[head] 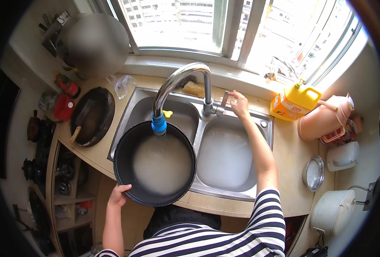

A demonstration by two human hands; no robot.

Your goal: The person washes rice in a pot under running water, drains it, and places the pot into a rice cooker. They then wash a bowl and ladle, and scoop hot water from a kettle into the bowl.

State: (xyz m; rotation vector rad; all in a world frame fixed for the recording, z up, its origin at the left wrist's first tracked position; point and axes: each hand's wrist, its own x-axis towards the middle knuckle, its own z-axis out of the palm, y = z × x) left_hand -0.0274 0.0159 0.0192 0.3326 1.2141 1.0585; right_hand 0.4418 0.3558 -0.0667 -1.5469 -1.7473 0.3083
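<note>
A round black pot holds cloudy liquid and sits over the left basin of a steel double sink, under the faucet. My left hand grips its near-left rim, thumb over the edge. The chrome gooseneck faucet has a blue nozzle with a yellow tab, pointing down into the pot. Behind the right basin, my right hand has its fingers on the upright faucet lever. Cloudy whitish water fills part of the right basin.
A wok with a spatula is left of the sink. On the right stand a yellow detergent jug, a pink thermos, a metal bowl and a white rice cooker. A scrubbing pad lies behind the faucet.
</note>
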